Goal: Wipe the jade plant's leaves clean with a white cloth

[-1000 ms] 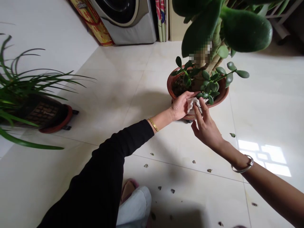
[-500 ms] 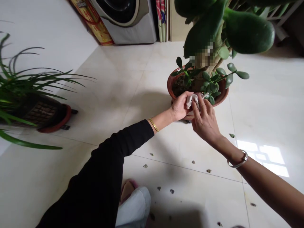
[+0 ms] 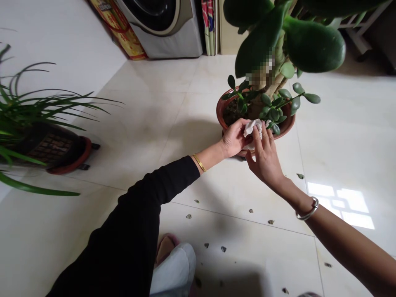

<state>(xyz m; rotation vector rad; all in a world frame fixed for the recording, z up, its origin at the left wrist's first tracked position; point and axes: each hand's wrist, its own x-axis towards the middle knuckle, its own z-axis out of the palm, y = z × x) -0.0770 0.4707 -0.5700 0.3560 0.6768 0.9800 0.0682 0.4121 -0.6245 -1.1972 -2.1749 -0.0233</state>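
Observation:
A jade plant (image 3: 272, 45) with thick green leaves grows in a reddish-brown pot (image 3: 286, 126) on the tiled floor. My left hand (image 3: 233, 138) rests against the pot's front rim and pinches one end of a small white cloth (image 3: 253, 127). My right hand (image 3: 264, 159) has its fingers pressed on the same cloth, just under a low sprig of small leaves (image 3: 274, 111). Both hands meet at the rim, with the cloth bunched between them.
A spiky long-leaved plant (image 3: 27, 119) in a dark pot on a red wheeled stand (image 3: 69, 163) sits at the left. A washing machine (image 3: 167, 24) stands at the back. Several fallen leaf bits (image 3: 222, 248) lie on the floor tiles. My knee (image 3: 175, 268) is below.
My right hand has moved up and closer to the pot rim, with its fingers now pressed onto the cloth. The cloth has bunched higher against the rim. My left hand has barely moved.

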